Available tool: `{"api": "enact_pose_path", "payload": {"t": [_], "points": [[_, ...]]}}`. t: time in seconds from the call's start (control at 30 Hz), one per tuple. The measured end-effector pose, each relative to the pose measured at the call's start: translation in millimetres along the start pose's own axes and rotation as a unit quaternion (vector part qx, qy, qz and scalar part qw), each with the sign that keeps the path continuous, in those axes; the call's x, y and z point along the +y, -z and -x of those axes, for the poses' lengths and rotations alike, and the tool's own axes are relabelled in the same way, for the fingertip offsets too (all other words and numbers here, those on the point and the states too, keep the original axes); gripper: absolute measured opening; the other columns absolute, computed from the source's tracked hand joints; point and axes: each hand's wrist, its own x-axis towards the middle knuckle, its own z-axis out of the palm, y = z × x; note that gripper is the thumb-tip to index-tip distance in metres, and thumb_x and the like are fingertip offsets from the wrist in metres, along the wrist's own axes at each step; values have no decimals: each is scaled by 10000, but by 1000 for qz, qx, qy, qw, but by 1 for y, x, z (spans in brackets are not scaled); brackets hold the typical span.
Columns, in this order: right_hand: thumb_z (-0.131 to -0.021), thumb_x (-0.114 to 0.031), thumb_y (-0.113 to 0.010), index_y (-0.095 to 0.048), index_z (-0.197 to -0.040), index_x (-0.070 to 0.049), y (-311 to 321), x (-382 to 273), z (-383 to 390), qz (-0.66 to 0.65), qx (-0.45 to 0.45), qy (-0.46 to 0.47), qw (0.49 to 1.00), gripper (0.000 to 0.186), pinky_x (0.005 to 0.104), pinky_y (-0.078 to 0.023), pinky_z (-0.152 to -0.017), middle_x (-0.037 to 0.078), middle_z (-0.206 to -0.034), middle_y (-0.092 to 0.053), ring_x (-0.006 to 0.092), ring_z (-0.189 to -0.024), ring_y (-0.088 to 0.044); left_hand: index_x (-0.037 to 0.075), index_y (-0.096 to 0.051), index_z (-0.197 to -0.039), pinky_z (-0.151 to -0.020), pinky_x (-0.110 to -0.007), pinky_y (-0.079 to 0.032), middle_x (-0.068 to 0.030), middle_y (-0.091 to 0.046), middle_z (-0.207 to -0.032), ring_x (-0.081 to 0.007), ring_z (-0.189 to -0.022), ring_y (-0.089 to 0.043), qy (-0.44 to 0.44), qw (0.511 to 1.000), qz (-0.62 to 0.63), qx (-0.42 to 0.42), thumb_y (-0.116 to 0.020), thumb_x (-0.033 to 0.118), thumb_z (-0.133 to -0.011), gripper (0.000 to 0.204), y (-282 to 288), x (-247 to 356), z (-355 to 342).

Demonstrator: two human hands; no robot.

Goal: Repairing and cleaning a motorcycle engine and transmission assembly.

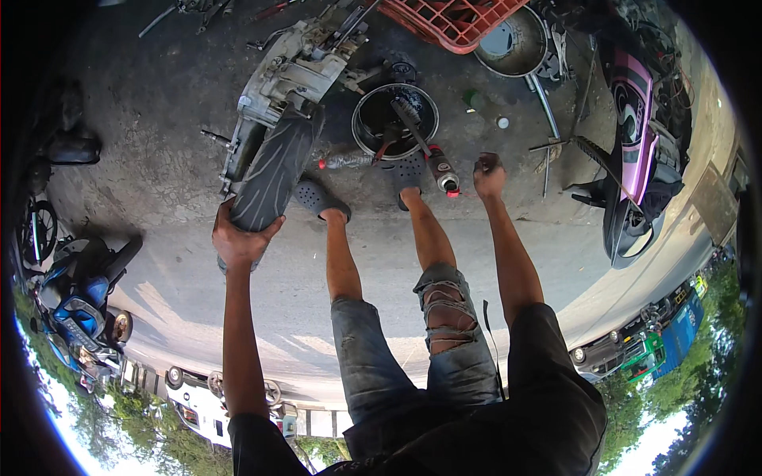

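My left hand (240, 240) grips the near end of a black grooved tyre (274, 174), thumb and fingers spread round its tread. The tyre is joined to a grimy grey scooter engine (290, 71) lying on the ground beyond it. Off to the right, my right hand (490, 176) is held closed in the air; what is in its fingers, if anything, I cannot make out. Nearest to it is a dark bottle with a red cap (443, 170). A round metal basin (434, 107) holds dark liquid, with a black-bristled brush (409, 119) leaning across its rim.
A clear bottle with a red cap (349, 161) lies by my feet in grey clogs. At the back are a red plastic crate (452, 20) and a second pan (544, 36). A T-handled wrench (546, 147) and pink scooter fairing (635, 119) lie right; a blue motorcycle (83, 313) stands left.
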Motion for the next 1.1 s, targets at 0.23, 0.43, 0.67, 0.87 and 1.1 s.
{"api": "enact_pose_path", "payload": {"t": [0.23,0.43,0.67,0.87,1.1], "points": [[-782,-269,-745,-653,-1124,-24,-101,-89,-27,272,-214,36,938,431,440,-530,-962,197,-1189,-672,365,-1131,-639,-35,-627,-1111,-787,-445,-574,-215,-703,-973,-366,-872,-711,-8,1000,6,-15,-974,450,-466,878,-2,6,-7],[-780,-340,-753,-543,-1306,9,-164,-101,-21,282,-246,-9,927,665,439,-498,-1044,204,-1314,-606,377,-1242,-576,-30,-615,-1104,-756,-419,-580,-180,-703,-930,-318,-818,-708,-29,999,26,-8,-980,432,-467,867,-3,4,-7],[-766,-400,-751,-553,-1351,-56,-184,-111,-31,262,-366,-126,884,707,434,-485,-1056,195,-1342,-585,394,-1229,-581,-54,-604,-1118,-755,-413,-577,-191,-696,-954,-305,-814,-703,-16,998,49,-26,-984,409,-467,884,-1,3,-7],[-742,-492,-753,-444,-1439,-55,-198,-103,-24,341,-181,10,922,879,479,-460,-1068,181,-1464,-462,391,-1393,-407,-61,-592,-1137,-803,-423,-572,-206,-692,-985,-314,-865,-700,-7,997,66,-42,-986,379,-478,885,-4,3,-9],[-768,-475,-751,-410,-1456,-50,-156,-74,-56,441,-176,-15,880,879,550,-322,-1133,186,-1457,-465,358,-1426,-357,-55,-595,-1123,-769,-435,-580,-201,-693,-957,-323,-825,-703,-9,998,50,-38,-984,394,-477,877,-4,3,-8]]}}
